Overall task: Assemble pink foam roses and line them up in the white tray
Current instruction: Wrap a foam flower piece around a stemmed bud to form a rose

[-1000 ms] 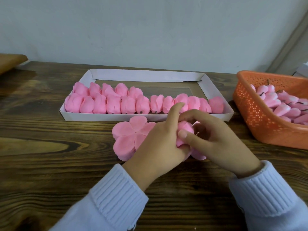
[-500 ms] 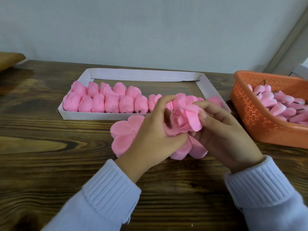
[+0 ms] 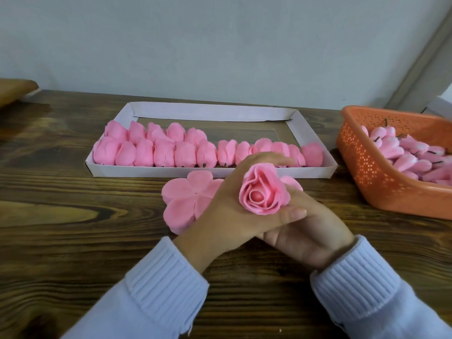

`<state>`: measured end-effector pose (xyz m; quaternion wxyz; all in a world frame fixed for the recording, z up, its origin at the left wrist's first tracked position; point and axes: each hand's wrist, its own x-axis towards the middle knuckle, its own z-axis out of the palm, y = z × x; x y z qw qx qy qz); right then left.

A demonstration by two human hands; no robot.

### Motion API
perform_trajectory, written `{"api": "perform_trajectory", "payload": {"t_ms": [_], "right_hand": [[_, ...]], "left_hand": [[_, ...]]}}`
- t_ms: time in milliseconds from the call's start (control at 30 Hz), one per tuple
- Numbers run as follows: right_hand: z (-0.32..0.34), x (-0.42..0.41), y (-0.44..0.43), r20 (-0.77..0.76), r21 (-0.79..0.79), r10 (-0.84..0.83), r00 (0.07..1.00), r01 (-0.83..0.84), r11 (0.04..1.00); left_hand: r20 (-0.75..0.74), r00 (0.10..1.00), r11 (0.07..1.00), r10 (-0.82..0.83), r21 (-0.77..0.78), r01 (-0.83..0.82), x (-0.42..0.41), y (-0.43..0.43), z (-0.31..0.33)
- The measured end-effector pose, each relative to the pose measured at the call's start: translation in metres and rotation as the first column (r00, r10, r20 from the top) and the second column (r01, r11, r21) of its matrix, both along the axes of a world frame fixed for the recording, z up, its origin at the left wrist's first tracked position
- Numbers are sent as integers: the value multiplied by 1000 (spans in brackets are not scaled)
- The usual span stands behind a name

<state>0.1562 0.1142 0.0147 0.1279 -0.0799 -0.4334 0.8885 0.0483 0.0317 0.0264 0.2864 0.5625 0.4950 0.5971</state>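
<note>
pink foam rose turned to the lens beside a lined-up tray

you held a pink foam rose (image 3: 264, 194) up over the wooden table (image 3: 73, 216), just in front of the white tray (image 3: 210, 171). its open face was turned toward the camera, so the round bud at its centre showed inside the wrapped petals. your left hand (image 3: 230, 211) gripped it, with the fingers curled round behind the bloom and the thumb lying across beneath it. your right hand (image 3: 310, 236) sat under the left, touching it. its fingertips were hidden behind the rose and the left thumb, so it could not be told whether that hand gripped the flower or only touched it. both wrists wore pale ribbed knit sleeves (image 3: 159, 285).

a flat petal blank (image 3: 186, 199) lay on the table just left of your hands, partly covered by the left one. it had rounded lobes and a small hole at its middle. in the tray, finished roses (image 3: 171, 154) lay side by side along the near wall, almost from end to end. a shorter second row lay behind them at the left end. to the right, apart from the tray, stood an orange perforated basket (image 3: 367, 172) holding a heap of pink buds on dark stems (image 3: 413, 157). a plain pale wall (image 3: 220, 45) ran behind the table.
</note>
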Motion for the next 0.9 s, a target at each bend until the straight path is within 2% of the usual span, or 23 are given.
{"api": "perform_trajectory", "payload": {"t_ms": [167, 400, 600, 800, 900], "right_hand": [[0, -1, -1, -61, 17, -7, 998, 8, 1000], [2, 1, -1, -117, 28, 65, 991, -62, 998], [-1, -1, -4, -219, 6, 14, 976, -13, 1000], [-1, -4, -5, -220, -4, -25, 975, 25, 1000], [-1, -5, -5, -159, 46, -61, 985, 69, 997]], "left_hand": [[-6, 998, 996, 59, 62, -59, 0, 0, -1], [55, 994, 991, 92, 91, -97, 2, -1, -1], [99, 993, 990, 68, 118, -80, 2, 2, -4], [145, 987, 990, 75, 110, -91, 3, 2, -2], [180, 977, 985, 115, 109, -136, 2, 2, -2]]}}
